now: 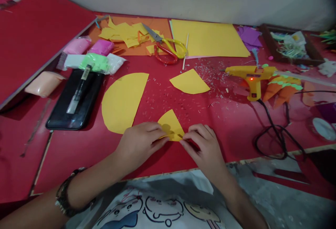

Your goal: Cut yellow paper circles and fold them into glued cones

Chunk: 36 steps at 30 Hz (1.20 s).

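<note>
Just right of the yellow half-disc (123,103), the left hand (143,142) and right hand (206,143) pinch a paper wedge (171,121) near its bent edge, I'd say to steady it; the glue gun (253,74) sits farther right, perhaps for safety.

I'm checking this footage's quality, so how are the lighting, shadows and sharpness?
Head view: dim overall, upper right corner dark; in the head view, shadows on the held paper; head view slightly soft, the label on the pen unreadable.

Craft workspace: scissors (159,41), glue gun (254,77), cut paper (172,120)
</note>
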Each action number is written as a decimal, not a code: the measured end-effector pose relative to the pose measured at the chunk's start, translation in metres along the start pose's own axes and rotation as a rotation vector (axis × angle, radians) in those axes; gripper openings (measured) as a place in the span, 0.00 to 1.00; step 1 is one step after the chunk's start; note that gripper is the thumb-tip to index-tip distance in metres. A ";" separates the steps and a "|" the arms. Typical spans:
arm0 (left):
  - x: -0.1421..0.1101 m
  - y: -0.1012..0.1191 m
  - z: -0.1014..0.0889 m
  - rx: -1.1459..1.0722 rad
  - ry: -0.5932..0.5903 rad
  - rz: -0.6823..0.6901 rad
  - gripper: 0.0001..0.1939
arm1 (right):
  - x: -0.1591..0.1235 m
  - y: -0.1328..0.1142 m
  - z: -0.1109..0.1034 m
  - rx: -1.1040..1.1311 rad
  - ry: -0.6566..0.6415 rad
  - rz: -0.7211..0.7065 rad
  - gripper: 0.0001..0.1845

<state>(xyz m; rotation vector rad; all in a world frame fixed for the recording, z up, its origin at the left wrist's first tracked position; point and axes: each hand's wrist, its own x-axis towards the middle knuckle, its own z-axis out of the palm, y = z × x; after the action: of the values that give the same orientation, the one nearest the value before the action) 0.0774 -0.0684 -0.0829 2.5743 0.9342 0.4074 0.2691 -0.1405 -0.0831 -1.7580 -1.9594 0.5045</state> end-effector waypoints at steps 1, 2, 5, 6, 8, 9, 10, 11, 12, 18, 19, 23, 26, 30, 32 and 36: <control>0.000 0.000 0.000 0.004 0.004 -0.015 0.12 | 0.001 0.000 0.001 -0.013 -0.002 0.001 0.06; 0.001 0.001 0.001 0.007 0.007 -0.030 0.12 | 0.002 0.000 0.001 -0.020 -0.005 0.002 0.06; 0.002 0.002 0.000 0.016 -0.014 -0.081 0.14 | 0.004 0.000 0.001 -0.017 -0.011 0.007 0.06; 0.003 0.002 0.000 0.021 -0.032 -0.097 0.13 | 0.004 0.000 0.001 -0.014 -0.015 0.014 0.06; 0.003 0.001 -0.001 0.050 -0.057 -0.118 0.14 | 0.004 0.000 0.002 -0.009 -0.014 0.025 0.06; 0.003 0.000 -0.001 0.074 -0.058 -0.124 0.15 | 0.003 0.000 0.002 -0.009 -0.011 0.031 0.06; 0.003 0.000 -0.001 0.100 -0.051 -0.124 0.16 | 0.003 0.000 0.002 -0.010 -0.007 0.035 0.06; 0.003 -0.001 -0.001 0.126 -0.043 -0.123 0.17 | 0.003 0.000 0.003 -0.011 -0.002 0.038 0.07; 0.003 -0.002 -0.001 0.148 -0.038 -0.122 0.17 | 0.003 0.000 0.003 -0.012 0.002 0.039 0.08; 0.003 -0.003 0.001 0.192 -0.055 -0.126 0.18 | 0.001 0.000 0.004 -0.021 0.030 0.060 0.08; 0.004 -0.003 0.001 0.186 -0.058 -0.127 0.18 | 0.001 0.000 0.004 -0.025 0.034 0.067 0.07; 0.004 -0.004 -0.001 0.164 -0.088 -0.137 0.17 | -0.002 0.002 0.003 -0.048 0.053 0.092 0.05; 0.004 -0.004 -0.001 0.159 -0.095 -0.127 0.17 | -0.005 0.004 0.000 -0.082 0.079 0.132 0.05; 0.005 -0.005 -0.001 0.168 -0.078 -0.103 0.16 | -0.009 0.007 -0.004 -0.070 0.082 0.176 0.03; 0.005 -0.005 0.000 0.175 -0.078 -0.099 0.16 | -0.011 0.007 -0.005 -0.027 0.113 0.183 0.04; 0.003 -0.005 0.000 0.129 -0.074 -0.075 0.16 | -0.012 0.002 -0.004 0.125 0.186 0.178 0.09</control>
<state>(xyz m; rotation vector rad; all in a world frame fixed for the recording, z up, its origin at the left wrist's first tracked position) 0.0768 -0.0626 -0.0849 2.6391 1.0579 0.2368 0.2742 -0.1525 -0.0825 -1.8381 -1.6205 0.4912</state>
